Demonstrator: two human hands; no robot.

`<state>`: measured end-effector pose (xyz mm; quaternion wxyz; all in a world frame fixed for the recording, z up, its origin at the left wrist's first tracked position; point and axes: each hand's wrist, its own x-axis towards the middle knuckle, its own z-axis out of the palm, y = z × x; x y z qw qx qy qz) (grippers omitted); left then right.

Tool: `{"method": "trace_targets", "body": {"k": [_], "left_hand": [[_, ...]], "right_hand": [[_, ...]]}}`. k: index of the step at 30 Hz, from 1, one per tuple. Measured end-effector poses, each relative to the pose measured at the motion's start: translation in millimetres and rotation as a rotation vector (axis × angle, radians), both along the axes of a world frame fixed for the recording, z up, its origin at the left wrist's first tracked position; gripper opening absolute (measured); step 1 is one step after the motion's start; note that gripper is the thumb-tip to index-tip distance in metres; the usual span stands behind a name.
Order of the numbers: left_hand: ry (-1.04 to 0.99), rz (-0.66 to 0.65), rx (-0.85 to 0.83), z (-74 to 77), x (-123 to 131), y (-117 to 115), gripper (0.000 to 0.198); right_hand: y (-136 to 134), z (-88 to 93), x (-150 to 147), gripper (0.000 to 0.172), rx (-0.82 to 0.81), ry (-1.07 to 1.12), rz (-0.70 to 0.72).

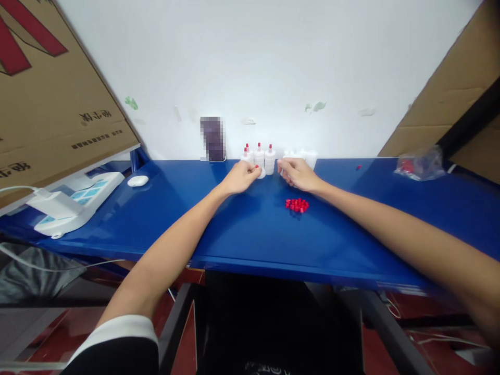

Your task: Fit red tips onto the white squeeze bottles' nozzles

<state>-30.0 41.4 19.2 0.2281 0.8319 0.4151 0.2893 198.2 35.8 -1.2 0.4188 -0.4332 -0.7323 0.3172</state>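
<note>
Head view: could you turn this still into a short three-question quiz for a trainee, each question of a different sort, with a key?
1. Fill in: the bottles standing just beyond the left hand have ___ tips.
2. True or false: the power strip is to the left of the bag.
3. Choose what is nearest to the pile of small pieces on the table:
A. the left hand
B. the right hand
C. the bag

Key: 1. red; 2. true; 3. B.
</note>
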Motion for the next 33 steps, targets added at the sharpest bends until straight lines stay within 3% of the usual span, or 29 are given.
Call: {"method": "trace_targets", "body": {"k": [7, 10, 13, 18, 24, 27, 33], "left_hand": [[0.13, -0.037, 0.026, -7.5, 1.4, -1.2, 0.047], [0.142, -0.043, 0.057, -9.9, 1.9, 0.2, 0.049], [0.145, -0.041, 0.093, -11.6, 1.2, 1.0, 0.049], [0.041, -0.082, 0.246, -11.5, 6.1, -7.4, 0.049], [0.123, -0.208, 0.323, -11.1, 22.4, -21.8, 0.039], [0.186, -0.171, 0.359, -12.8, 25.5, -22.5, 0.039], [0.192, -0.232, 0.334, -14.5, 24.4, -22.7, 0.032]], "right_hand": [[-3.9, -3.6, -2.7, 0.047, 0.177, -0.021, -0.086], [-3.0, -3.9, -4.1, 0.046, 0.064, 0.074, -0.001], [-3.0, 0.2, -3.7, 0.056, -0.061, 0.043, 0.103], [-7.7, 5.8, -6.8, 0.074, -0.063, -0.071, 0.173], [-11.5, -1.6, -13.5, 0.071, -0.026, -0.102, 0.267], [-13.5, -3.1, -14.5, 0.061, 0.0, -0.102, 0.311], [-19.9, 1.6, -12.9, 0.01, -0.115, 0.015, 0.38]]}}
